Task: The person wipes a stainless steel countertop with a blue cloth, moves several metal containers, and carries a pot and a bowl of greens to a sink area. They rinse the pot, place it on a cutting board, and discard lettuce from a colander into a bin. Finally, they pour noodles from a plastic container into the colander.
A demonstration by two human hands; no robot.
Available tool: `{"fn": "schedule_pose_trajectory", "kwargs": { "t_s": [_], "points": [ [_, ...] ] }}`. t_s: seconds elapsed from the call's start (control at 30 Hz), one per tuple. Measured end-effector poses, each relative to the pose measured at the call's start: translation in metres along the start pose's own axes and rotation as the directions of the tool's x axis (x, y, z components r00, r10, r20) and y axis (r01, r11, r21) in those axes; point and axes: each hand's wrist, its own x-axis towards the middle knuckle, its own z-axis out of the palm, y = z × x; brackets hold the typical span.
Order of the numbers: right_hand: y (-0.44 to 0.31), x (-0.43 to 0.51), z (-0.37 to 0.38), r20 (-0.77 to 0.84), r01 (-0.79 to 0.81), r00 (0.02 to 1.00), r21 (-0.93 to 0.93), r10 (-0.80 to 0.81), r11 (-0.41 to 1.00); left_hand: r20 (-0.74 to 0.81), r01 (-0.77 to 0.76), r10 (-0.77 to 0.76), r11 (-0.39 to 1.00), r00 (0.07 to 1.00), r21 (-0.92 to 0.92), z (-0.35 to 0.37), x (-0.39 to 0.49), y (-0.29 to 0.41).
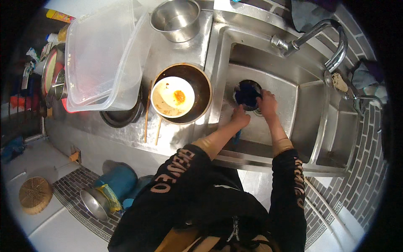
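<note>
Both hands are down in the left basin of a stainless steel sink (283, 126), at a dark round object (247, 94) whose kind I cannot tell. My left hand (241, 117) touches its lower left edge with curled fingers. On its right rim lies my right hand (267, 102), thumb and fingers gripping the edge. A bit of blue material (236, 137) hangs below my left wrist. Left of the sink, a white bowl (167, 94) with orange and brown food residue rests in a dark round pan (203, 94). Two wooden chopsticks (146, 119) lie beside and partly under it.
A curved chrome faucet (341, 41) rises behind the sink. On the steel counter (176, 134) stand a steel pot (176, 22), a large translucent plastic bin (124, 69) and a black pan (118, 119). A smaller basin (337, 135) lies right. A blue bucket (118, 179) stands on the floor.
</note>
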Motion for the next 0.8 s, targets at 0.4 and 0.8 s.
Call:
{"fn": "schedule_pose_trajectory", "kwargs": {
  "t_s": [0.4,0.8],
  "points": [
    [-0.021,0.040,0.073,0.605,0.567,0.742,-0.336,-0.289,0.752,-0.170,-0.116,0.042,0.883,0.985,-0.455,-0.013,-0.025,0.003],
    [-0.012,0.055,0.018,0.261,0.609,0.786,-0.179,-0.560,0.772,-0.269,-0.264,0.205,0.943,0.941,-0.203,-0.018,0.002,0.012]
  ]
}}
